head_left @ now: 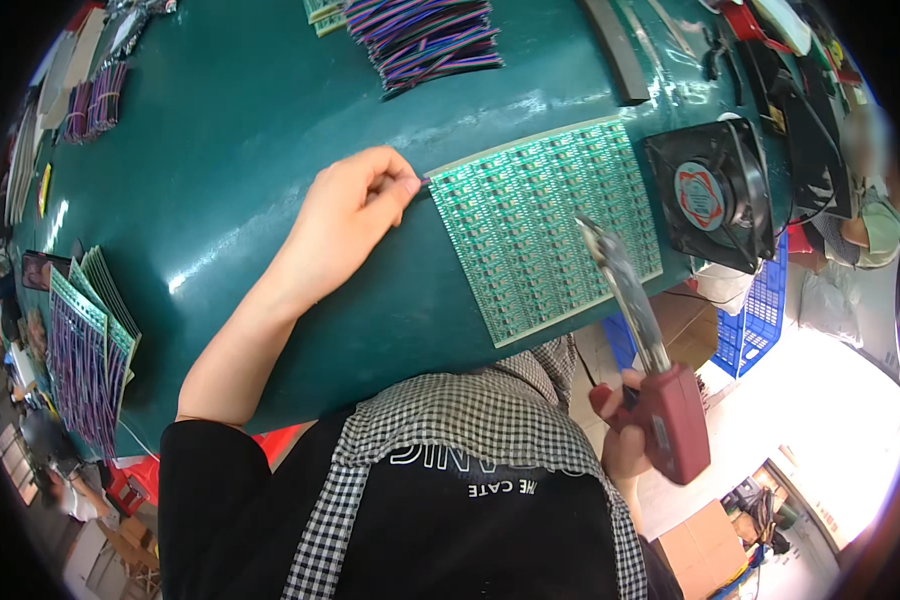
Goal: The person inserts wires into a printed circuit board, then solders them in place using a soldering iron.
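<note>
A green circuit board panel (pixel 540 240), covered in rows of small identical boards, lies flat on the green table in front of me. My left hand (pixel 355 205) is closed in a pinch at the panel's far left corner. From its fingertips pokes the end of a dark purplish wire (pixel 425 184), touching or very close to the panel's edge; the rest is hidden by the fingers. My right hand (pixel 625 448) is wrapped round the handle of a dark red soldering gun (pixel 678 420). Its long metal barrel slants up over the panel's right part, and I cannot tell whether the tip touches.
A black fan (pixel 710 195) stands right of the panel. Beyond it lie a pile of coloured wires (pixel 425 45) and a dark metal bar (pixel 615 50). Boards with wires attached (pixel 90 335) are stacked at the left edge. A blue crate (pixel 755 315) sits below the table's right side.
</note>
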The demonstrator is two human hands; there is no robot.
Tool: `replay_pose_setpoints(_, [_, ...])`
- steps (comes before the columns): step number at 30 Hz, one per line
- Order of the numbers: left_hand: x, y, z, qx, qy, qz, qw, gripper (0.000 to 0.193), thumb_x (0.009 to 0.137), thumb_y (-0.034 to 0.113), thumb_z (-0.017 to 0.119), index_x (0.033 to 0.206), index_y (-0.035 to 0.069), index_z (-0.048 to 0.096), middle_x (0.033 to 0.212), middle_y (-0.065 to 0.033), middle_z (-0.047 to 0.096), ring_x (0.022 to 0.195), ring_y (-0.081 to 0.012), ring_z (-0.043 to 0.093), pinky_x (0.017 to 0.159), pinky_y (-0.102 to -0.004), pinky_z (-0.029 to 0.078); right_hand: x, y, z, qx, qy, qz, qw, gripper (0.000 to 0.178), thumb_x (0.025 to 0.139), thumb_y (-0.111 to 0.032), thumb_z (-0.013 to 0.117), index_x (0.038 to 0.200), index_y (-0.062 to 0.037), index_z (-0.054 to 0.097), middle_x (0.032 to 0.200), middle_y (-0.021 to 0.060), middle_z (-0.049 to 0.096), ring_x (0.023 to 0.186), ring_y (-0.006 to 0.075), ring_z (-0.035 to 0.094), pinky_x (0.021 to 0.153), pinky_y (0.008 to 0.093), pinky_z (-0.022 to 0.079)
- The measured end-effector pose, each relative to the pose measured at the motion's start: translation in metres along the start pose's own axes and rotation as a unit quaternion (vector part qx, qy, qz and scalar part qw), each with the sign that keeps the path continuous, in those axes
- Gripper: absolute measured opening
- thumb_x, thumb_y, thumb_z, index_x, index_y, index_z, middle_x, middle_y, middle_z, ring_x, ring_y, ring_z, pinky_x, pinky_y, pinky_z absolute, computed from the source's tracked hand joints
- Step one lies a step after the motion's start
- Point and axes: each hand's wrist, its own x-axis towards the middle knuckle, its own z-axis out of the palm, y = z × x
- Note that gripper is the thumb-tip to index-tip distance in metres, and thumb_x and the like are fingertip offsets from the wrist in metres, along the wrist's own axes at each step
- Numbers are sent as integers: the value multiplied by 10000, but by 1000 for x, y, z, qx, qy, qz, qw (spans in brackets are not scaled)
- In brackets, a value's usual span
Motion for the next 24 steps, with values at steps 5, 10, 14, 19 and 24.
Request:
replay_pose_setpoints(5, [-4, -2, 7, 28, 37, -70, 996, 151, 840, 110, 598, 827, -41, 602, 599, -95, 570, 528, -147, 507, 521, -301, 400, 42, -9, 51, 48, -46, 141, 988, 750, 798, -556, 648, 1189, 61, 481, 978, 125, 603, 595, 149, 532, 536, 266, 415])
replay_pose_setpoints(10, [-4, 3, 10, 98, 63, -79, 990, 137, 819, 123, 608, 799, -13, 609, 608, -124, 593, 528, -250, 565, 529, -365, 431, 58, -6, 58, 78, -117, 181, 973, 743, 791, -525, 681, 1198, 62, 473, 981, 144, 607, 589, 155, 533, 537, 260, 429])
replay_pose_setpoints(14, [-3, 3, 11, 142, 82, -64, 984, 140, 816, 139, 608, 750, 16, 602, 617, -117, 608, 552, -297, 591, 537, -391, 450, 61, -12, 63, 68, -113, 220, 967, 734, 768, -491, 729, 1189, 56, 480, 969, 150, 609, 591, 159, 537, 528, 250, 440])
replay_pose_setpoints(19, [-3, -6, 16, 123, 109, -33, 986, 109, 815, 48, 615, 738, -4, 557, 488, -23, 412, 453, -75, 330, 450, -271, 265, 64, -8, 64, 37, -138, 201, 969, 749, 755, -527, 731, 1163, 54, 492, 925, 138, 609, 568, 153, 529, 509, 248, 434])
replay_pose_setpoints(24, [1, 4, 11, 148, 69, -98, 982, 152, 797, 145, 607, 705, 26, 584, 593, -107, 602, 550, -305, 595, 533, -393, 454, 63, -8, 66, 10, -130, 204, 970, 752, 759, -558, 716, 1125, 63, 502, 845, 117, 602, 547, 139, 520, 499, 237, 411])
